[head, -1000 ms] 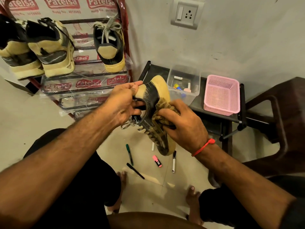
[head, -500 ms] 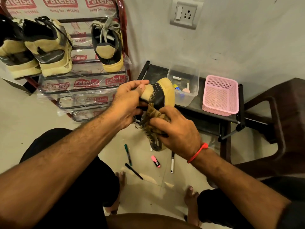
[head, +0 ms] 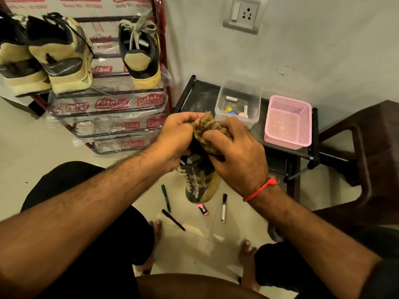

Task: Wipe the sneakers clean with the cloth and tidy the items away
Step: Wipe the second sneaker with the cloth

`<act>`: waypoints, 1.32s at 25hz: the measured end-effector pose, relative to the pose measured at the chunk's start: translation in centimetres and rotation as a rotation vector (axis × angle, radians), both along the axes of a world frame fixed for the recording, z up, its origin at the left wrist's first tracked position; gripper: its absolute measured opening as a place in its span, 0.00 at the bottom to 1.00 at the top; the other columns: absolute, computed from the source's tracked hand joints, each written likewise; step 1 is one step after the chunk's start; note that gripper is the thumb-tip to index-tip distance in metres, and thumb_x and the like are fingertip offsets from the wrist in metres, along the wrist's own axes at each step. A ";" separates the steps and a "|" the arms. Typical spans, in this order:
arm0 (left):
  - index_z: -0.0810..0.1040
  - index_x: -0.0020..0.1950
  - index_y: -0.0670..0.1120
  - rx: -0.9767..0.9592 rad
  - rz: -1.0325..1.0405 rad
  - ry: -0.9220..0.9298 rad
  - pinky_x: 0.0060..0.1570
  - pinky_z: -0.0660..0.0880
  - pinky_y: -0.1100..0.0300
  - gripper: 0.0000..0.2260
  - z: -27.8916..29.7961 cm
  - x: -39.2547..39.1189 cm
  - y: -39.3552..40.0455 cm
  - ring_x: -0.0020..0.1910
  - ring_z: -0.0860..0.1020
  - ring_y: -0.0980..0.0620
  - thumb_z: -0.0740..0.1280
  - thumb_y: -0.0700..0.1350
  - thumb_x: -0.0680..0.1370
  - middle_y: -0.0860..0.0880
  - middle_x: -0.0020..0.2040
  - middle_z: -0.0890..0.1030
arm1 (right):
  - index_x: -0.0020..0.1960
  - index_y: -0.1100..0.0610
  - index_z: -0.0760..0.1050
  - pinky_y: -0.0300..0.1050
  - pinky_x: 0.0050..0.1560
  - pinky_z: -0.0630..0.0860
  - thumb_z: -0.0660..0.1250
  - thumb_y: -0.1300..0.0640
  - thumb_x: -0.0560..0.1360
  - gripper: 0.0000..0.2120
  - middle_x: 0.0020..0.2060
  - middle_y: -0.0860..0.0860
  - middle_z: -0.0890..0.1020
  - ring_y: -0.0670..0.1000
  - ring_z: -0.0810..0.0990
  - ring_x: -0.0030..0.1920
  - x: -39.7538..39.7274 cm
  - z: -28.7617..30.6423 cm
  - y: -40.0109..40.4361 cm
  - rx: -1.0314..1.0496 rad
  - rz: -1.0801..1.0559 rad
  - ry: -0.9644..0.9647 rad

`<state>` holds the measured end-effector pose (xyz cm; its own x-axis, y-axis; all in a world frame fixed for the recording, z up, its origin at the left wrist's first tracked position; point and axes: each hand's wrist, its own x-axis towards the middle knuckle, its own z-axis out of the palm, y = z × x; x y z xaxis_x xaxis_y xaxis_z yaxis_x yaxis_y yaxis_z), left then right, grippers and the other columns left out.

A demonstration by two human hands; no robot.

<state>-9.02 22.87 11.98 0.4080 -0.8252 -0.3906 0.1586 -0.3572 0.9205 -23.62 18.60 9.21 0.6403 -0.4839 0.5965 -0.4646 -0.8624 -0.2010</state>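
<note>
A black and tan sneaker (head: 201, 184) hangs toe-down in mid-air between my hands, laces facing me. My left hand (head: 176, 138) grips its heel end from the left. My right hand (head: 236, 155) presses a bunched brown patterned cloth (head: 210, 131) against the heel, fingers curled round the cloth. The sneaker's upper part is hidden behind hands and cloth. Three more sneakers stand on the shoe rack (head: 108, 111): two on the left (head: 62, 59) and one to the right (head: 141, 55).
On the floor lie a green marker (head: 165, 198), a black pen (head: 173, 220), a pink highlighter (head: 203, 209) and a black-capped white marker (head: 224, 208). A low black stand (head: 198, 98) holds a clear box (head: 238, 106) and a pink basket (head: 288, 121). A brown chair (head: 367, 160) sits at right.
The sneaker has swung from tilted to hanging toe-down. My right hand has slid the cloth up from the sneaker's side to its heel, covering it. Both hands sit closer together.
</note>
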 end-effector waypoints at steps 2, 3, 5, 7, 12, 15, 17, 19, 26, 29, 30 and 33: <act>0.83 0.59 0.48 0.032 0.076 0.067 0.46 0.80 0.49 0.12 0.2 1.3 -0.3 0.47 0.82 0.45 0.60 0.41 0.85 0.44 0.52 0.85 | 0.53 0.56 0.81 0.51 0.34 0.79 0.65 0.47 0.76 0.14 0.49 0.59 0.78 0.58 0.78 0.46 -0.1 -0.9 0.8 -0.005 0.055 0.020; 0.82 0.61 0.48 0.045 0.113 0.117 0.46 0.80 0.49 0.12 0.3 2.1 -0.5 0.45 0.82 0.46 0.59 0.41 0.85 0.44 0.53 0.84 | 0.53 0.56 0.81 0.50 0.34 0.79 0.66 0.46 0.76 0.14 0.49 0.59 0.78 0.58 0.78 0.46 -0.2 -1.3 1.0 0.008 0.081 0.034; 0.80 0.62 0.48 0.062 0.205 0.268 0.57 0.78 0.42 0.14 0.4 3.7 -0.8 0.45 0.81 0.47 0.56 0.40 0.85 0.45 0.53 0.83 | 0.53 0.54 0.80 0.49 0.32 0.78 0.69 0.46 0.76 0.13 0.50 0.57 0.77 0.57 0.78 0.45 -0.2 -2.4 1.3 0.021 0.104 0.109; 0.77 0.67 0.48 0.071 0.287 0.408 0.61 0.75 0.35 0.16 0.6 4.9 -0.8 0.47 0.82 0.47 0.54 0.38 0.85 0.46 0.54 0.81 | 0.53 0.52 0.78 0.49 0.30 0.78 0.72 0.45 0.73 0.14 0.51 0.56 0.76 0.57 0.78 0.44 -0.2 -3.2 0.8 0.036 0.092 0.208; 0.74 0.72 0.48 0.050 0.330 0.402 0.62 0.73 0.33 0.18 0.9 6.2 -0.6 0.53 0.82 0.45 0.55 0.38 0.85 0.45 0.55 0.81 | 0.55 0.47 0.76 0.46 0.30 0.79 0.68 0.41 0.72 0.15 0.52 0.50 0.77 0.54 0.80 0.41 -0.8 -3.6 -0.3 0.152 0.111 0.390; 0.77 0.68 0.47 0.024 0.282 0.292 0.52 0.82 0.40 0.15 1.2 6.3 -0.6 0.52 0.83 0.45 0.56 0.40 0.85 0.45 0.55 0.82 | 0.58 0.46 0.76 0.45 0.35 0.79 0.61 0.42 0.71 0.18 0.49 0.47 0.77 0.51 0.79 0.42 -1.2 -2.6 -0.4 0.314 0.067 0.234; 0.78 0.65 0.47 0.013 0.237 0.211 0.31 0.80 0.56 0.13 1.4 5.7 -0.6 0.43 0.83 0.47 0.57 0.42 0.86 0.46 0.52 0.83 | 0.61 0.50 0.75 0.43 0.45 0.80 0.63 0.46 0.71 0.20 0.52 0.49 0.77 0.49 0.77 0.48 -1.1 -1.9 -0.8 0.425 0.096 0.063; 0.79 0.62 0.47 0.027 0.186 0.169 0.24 0.74 0.62 0.12 1.3 5.1 -0.5 0.37 0.80 0.48 0.57 0.41 0.86 0.46 0.49 0.83 | 0.62 0.56 0.75 0.36 0.55 0.77 0.67 0.51 0.73 0.19 0.55 0.53 0.75 0.47 0.74 0.54 -0.8 -1.2 -1.1 0.459 0.099 -0.116; 0.73 0.72 0.47 -0.005 -0.033 0.270 0.52 0.80 0.50 0.16 0.5 3.6 -0.4 0.48 0.84 0.47 0.63 0.42 0.83 0.44 0.60 0.82 | 0.63 0.50 0.70 0.43 0.60 0.77 0.70 0.59 0.75 0.18 0.58 0.50 0.77 0.49 0.78 0.59 -0.6 -0.9 -2.1 0.800 0.068 -0.393; 0.54 0.82 0.54 -0.150 -0.309 0.048 0.64 0.77 0.54 0.43 0.7 2.9 0.0 0.64 0.79 0.51 0.74 0.41 0.73 0.49 0.69 0.75 | 0.61 0.53 0.69 0.39 0.55 0.78 0.68 0.67 0.76 0.18 0.52 0.46 0.79 0.43 0.81 0.54 -1.4 -0.2 -2.6 0.869 0.123 -0.538; 0.47 0.83 0.55 -0.195 -0.427 -0.130 0.68 0.75 0.53 0.50 1.0 2.8 0.1 0.69 0.75 0.52 0.76 0.42 0.70 0.49 0.73 0.71 | 0.61 0.55 0.69 0.38 0.54 0.78 0.68 0.69 0.76 0.17 0.52 0.46 0.79 0.42 0.81 0.53 -1.6 -0.1 -2.7 0.859 0.120 -0.580; 0.35 0.81 0.58 -0.220 -0.648 -0.801 0.65 0.77 0.48 0.55 1.9 2.6 0.1 0.65 0.79 0.49 0.77 0.44 0.73 0.42 0.74 0.71 | 0.61 0.57 0.70 0.39 0.54 0.78 0.67 0.70 0.76 0.17 0.52 0.50 0.80 0.45 0.81 0.54 -1.6 -0.4 -2.8 0.889 0.112 -0.669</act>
<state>-6.45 23.00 13.84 -0.0642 -0.9978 -0.0175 -0.6862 0.0314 0.7268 -25.22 15.77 8.83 0.3862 -0.8694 0.3081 0.0392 -0.3183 -0.9472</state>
